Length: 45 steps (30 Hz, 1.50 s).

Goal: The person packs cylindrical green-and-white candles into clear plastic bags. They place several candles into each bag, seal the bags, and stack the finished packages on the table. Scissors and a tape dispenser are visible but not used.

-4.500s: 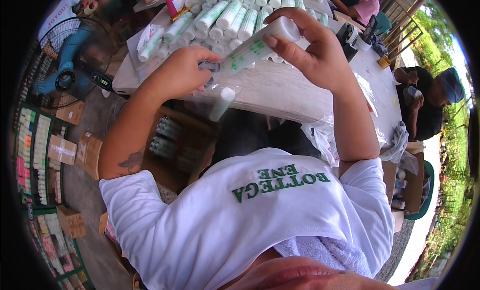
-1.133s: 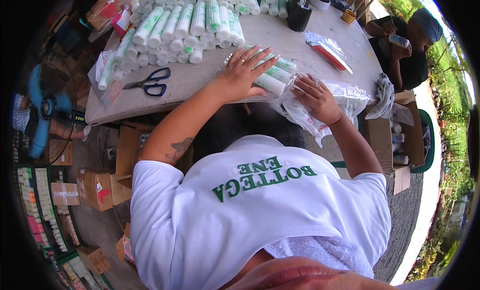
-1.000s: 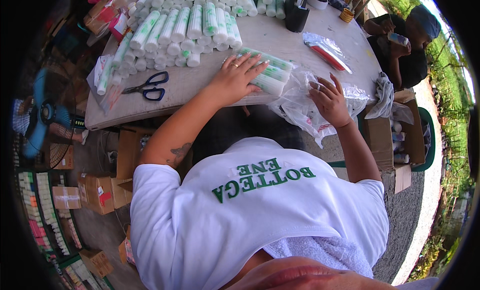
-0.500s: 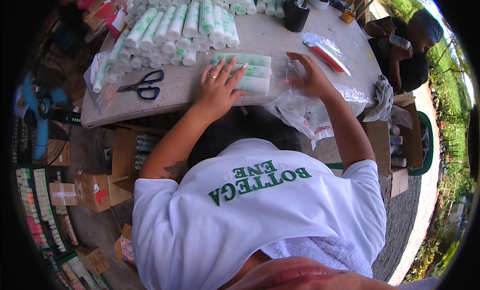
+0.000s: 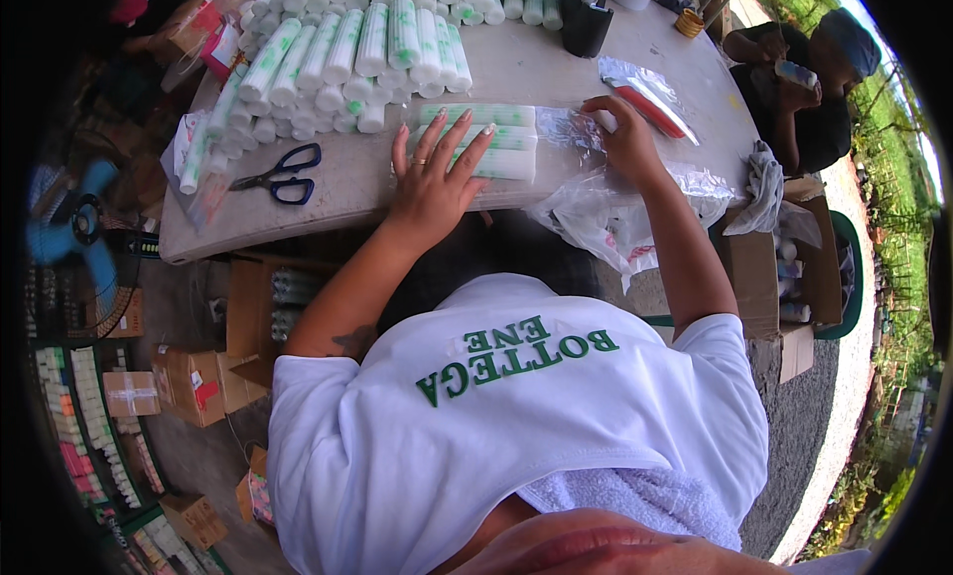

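Several white-and-green rolls (image 5: 508,165) lie side by side in a clear plastic bag near the table's front edge. My left hand (image 5: 437,173) rests on their left part, fingers spread. From the rolls' right end stretches the bag's loose clear flap (image 5: 566,128). My right hand (image 5: 630,143) is closed at the far end of this flap, fingers curled together on the plastic. Just below the right hand, crumpled clear plastic bags (image 5: 601,213) hang over the table edge.
A tall stack of similar rolls (image 5: 342,64) covers the table's back left. Blue-handled scissors (image 5: 288,178) lie left of my left hand. Further right are a red-and-clear packet (image 5: 647,103), a black tape dispenser (image 5: 588,24) and a grey cloth (image 5: 762,188). Another person (image 5: 809,88) sits at the right.
My right hand has gone from spread fingers to closed on the flap and has moved slightly outward. The flap now lies stretched flatter. My left hand's fingers have spread a little on the rolls.
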Tool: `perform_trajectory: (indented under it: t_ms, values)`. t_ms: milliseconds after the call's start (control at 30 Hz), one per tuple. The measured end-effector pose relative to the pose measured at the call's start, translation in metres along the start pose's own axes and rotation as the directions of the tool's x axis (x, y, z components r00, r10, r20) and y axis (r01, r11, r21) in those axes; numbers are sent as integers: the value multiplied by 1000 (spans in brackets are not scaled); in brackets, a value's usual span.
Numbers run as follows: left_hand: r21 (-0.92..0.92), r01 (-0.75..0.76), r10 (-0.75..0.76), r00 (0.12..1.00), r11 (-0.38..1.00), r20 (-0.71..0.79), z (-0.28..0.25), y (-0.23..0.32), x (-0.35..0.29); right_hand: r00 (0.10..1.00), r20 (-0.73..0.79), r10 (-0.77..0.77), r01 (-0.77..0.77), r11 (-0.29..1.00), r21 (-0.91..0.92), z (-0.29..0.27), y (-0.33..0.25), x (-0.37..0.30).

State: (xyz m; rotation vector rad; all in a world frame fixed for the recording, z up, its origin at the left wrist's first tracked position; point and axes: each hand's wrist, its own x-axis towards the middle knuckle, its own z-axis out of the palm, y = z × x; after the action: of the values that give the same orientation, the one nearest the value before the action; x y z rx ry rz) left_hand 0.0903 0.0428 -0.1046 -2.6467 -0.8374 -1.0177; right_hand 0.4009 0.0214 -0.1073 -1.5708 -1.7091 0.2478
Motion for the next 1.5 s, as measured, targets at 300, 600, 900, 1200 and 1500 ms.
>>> perform_trajectory:
  t_ms: [300, 600, 900, 1200, 1500]
  values:
    - [-49, -158, 150, 979, 986, -136, 16, 1, -3, 975, -201, 96, -131, 977, -169, -3, -13, -13]
    - [-74, -148, 126, 963, 986, -237, 21, 2, -11, 943, 265, 203, -323, 748, 579, -11, -35, -17]
    - [-84, -30, 9, 972, 996, -233, 13, 3, -13, 960, 211, -187, 136, 963, 233, -1, -38, -22]
    - [-27, 41, -44, 988, 999, -147, 10, -1, -8, 912, 342, -229, 130, 948, 289, -3, -44, -24]
    - [-214, 276, -306, 944, 937, -120, 5, -31, -22, 864, 432, -259, 130, 943, 306, -3, -50, -20]
